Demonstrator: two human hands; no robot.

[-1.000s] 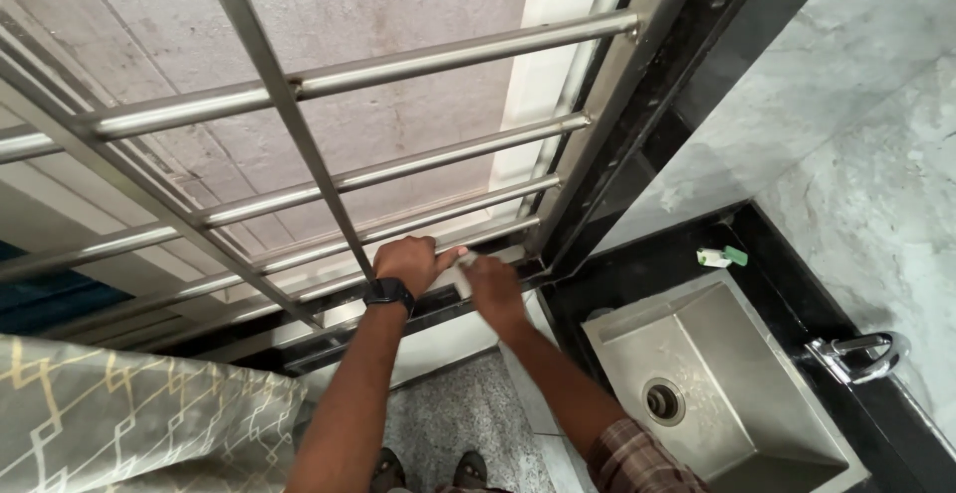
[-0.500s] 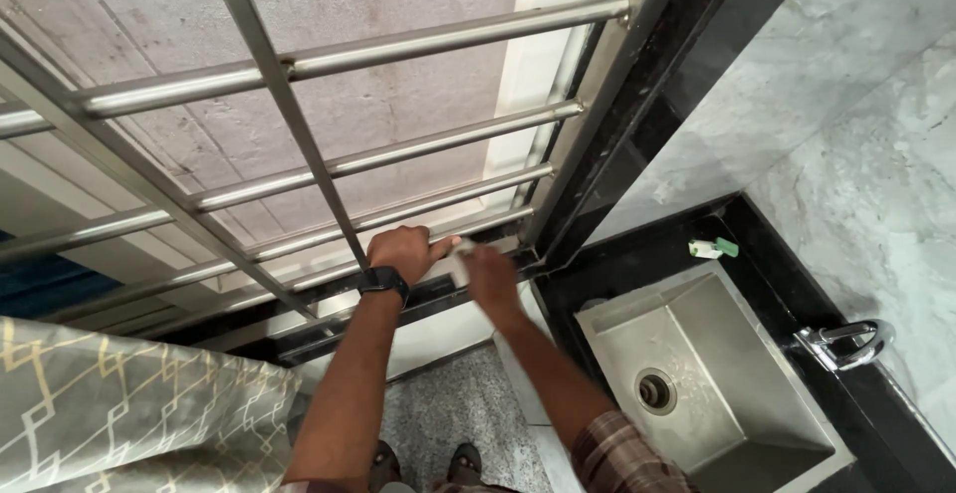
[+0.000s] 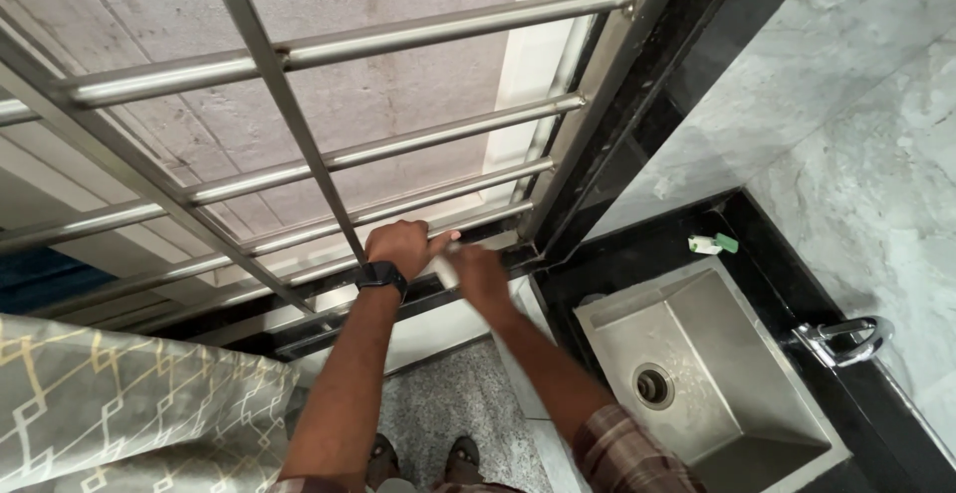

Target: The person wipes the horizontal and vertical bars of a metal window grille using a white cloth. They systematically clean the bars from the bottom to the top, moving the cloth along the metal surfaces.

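I look down along a steel window grille with horizontal bars. My left hand, with a black watch on the wrist, is closed around one of the lowest bars. My right hand is just to its right, gripping a small white object against the bottom of the grille near the black window frame. What the white object is cannot be told.
A steel sink set in a black counter lies at the lower right, with a chrome tap and a small white and green item by its far corner. A patterned curtain hangs at the lower left. My feet stand on speckled floor.
The view has shifted slightly. Both hands stay at the bottom of the grille, the right hand having moved a little along the lower bar with the white object.
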